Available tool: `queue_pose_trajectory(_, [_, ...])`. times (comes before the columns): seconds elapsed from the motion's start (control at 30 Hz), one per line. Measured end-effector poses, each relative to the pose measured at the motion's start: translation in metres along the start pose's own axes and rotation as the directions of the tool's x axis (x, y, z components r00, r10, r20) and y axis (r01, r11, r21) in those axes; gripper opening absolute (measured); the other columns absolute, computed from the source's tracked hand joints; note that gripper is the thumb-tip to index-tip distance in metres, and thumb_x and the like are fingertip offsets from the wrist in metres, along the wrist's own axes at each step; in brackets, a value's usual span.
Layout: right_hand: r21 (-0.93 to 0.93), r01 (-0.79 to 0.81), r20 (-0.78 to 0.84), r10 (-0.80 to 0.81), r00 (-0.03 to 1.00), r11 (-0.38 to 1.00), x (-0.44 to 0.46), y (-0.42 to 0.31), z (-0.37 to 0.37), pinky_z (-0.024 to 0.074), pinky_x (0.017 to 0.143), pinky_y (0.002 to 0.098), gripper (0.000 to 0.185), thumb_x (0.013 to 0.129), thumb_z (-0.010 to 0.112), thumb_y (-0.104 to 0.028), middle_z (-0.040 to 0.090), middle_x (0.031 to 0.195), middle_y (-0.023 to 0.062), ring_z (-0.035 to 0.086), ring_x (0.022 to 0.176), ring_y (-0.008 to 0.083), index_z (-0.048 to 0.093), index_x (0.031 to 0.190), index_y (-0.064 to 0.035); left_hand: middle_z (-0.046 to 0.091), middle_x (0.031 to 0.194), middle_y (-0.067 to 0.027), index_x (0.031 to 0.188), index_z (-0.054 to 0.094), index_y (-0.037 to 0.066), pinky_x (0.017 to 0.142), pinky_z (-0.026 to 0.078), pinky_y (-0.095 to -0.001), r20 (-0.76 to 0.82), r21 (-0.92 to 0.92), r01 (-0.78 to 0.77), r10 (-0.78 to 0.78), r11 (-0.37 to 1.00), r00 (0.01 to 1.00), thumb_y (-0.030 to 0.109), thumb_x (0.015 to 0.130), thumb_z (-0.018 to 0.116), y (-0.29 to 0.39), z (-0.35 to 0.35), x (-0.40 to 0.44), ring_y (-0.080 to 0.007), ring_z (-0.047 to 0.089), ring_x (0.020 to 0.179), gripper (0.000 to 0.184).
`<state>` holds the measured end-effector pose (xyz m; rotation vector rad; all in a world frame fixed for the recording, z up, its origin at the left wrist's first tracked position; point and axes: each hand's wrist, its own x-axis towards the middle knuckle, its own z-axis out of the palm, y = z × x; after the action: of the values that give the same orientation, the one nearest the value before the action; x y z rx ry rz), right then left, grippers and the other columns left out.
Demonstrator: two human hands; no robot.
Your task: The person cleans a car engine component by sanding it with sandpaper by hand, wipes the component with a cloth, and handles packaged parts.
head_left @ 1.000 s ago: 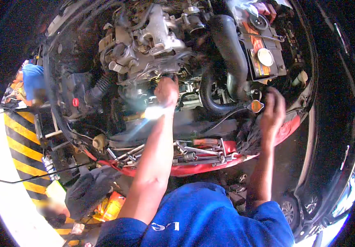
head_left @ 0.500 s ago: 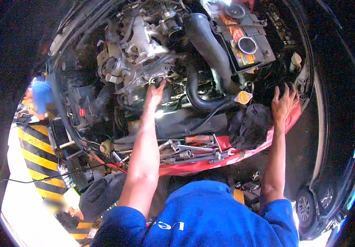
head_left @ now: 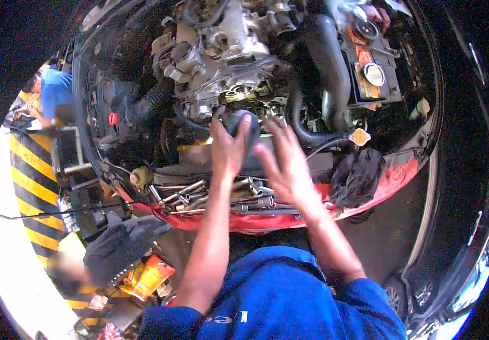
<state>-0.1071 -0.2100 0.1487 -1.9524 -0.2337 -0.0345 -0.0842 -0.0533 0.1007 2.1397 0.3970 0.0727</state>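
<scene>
My left hand (head_left: 227, 148) is closed around a dark rounded part (head_left: 240, 123) in front of the engine (head_left: 227, 73). The thumb lies along the part's right side; motion blur hides its exact kind. Just to the right is my right hand (head_left: 285, 164), its fingers spread and pointing at the engine bay, with nothing seen in it. It appears apart from the dark part. Below both hands, sockets, wrenches and ratchets (head_left: 261, 202) lie along the front edge of the bay.
A battery (head_left: 381, 79) and a thick black hose (head_left: 329, 62) stand at right. Near them are a yellow radiator cap (head_left: 360, 136) and a black cloth (head_left: 357, 178) on the red front panel (head_left: 400, 177). At far left, a person in blue (head_left: 56, 90) is beside a striped barrier (head_left: 32, 187).
My right hand has left the right end of the red panel and come inward beside my left. My left hand has drawn back from the engine with the dark part. The view has shifted.
</scene>
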Motion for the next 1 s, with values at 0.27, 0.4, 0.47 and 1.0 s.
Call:
queue_pose_trajectory(0.27, [0.066, -0.139, 0.109, 0.131, 0.985, 0.988, 0.015, 0.01, 0.069, 0.0337, 0.103, 0.0401, 0.053, 0.093, 0.048, -0.033, 0.039, 0.133, 0.027, 0.04, 0.123, 0.0412, 0.04, 0.133, 0.0005, 0.05, 0.127, -0.0177, 0.135, 0.04, 0.0, 0.102, 0.032, -0.0326, 0.098, -0.618, 0.165, -0.134, 0.768, 0.986, 0.029, 0.095, 0.049, -0.02, -0.025, -0.035, -0.0222, 0.047, 0.118, 0.05])
queue_pose_trajectory(0.4, [-0.156, -0.172, 0.157, 0.197, 0.968, 0.973, 0.017, 0.004, 0.074, 0.0409, 0.095, 0.0428, 0.046, 0.092, 0.05, -0.025, 0.05, 0.118, 0.029, 0.05, 0.11, 0.0427, 0.044, 0.13, 0.0013, 0.061, 0.107, -0.0141, 0.12, 0.053, -0.001, 0.083, 0.046, -0.0298, -0.033, -0.411, 0.019, -0.036, 0.911, 0.999, 0.009, 0.089, 0.058, -0.012, -0.037, -0.03, -0.0187, 0.059, 0.094, 0.033])
queue_pose_trajectory(0.47, [0.049, -0.289, 0.16, 0.278, 0.947, 0.956, 0.016, 0.013, 0.081, 0.0414, 0.094, 0.0367, 0.046, 0.095, 0.048, -0.028, 0.051, 0.124, 0.0243, 0.052, 0.113, 0.0307, 0.043, 0.131, 0.0007, 0.062, 0.105, -0.0128, 0.117, 0.053, 0.0, 0.081, 0.046, -0.0293, -0.046, -0.456, 0.001, -0.025, 0.89, 0.999, 0.014, 0.089, 0.059, -0.01, -0.036, -0.026, -0.0168, 0.058, 0.092, 0.032])
queue_pose_trajectory(1.0, [0.887, -0.367, 0.2, 0.481, 0.853, 0.281, 0.022, 0.01, 0.096, 0.0405, 0.098, 0.0363, 0.043, 0.099, 0.034, -0.034, 0.059, 0.117, 0.0104, 0.055, 0.106, 0.0218, 0.052, 0.122, -0.0028, 0.039, 0.136, -0.018, 0.122, 0.051, 0.009, 0.105, 0.026, -0.0527, 0.11, 0.27, -0.46, 0.447, 0.846, 0.888, 0.024, 0.076, 0.068, -0.008, -0.052, -0.037, -0.0353, 0.03, 0.132, 0.051])
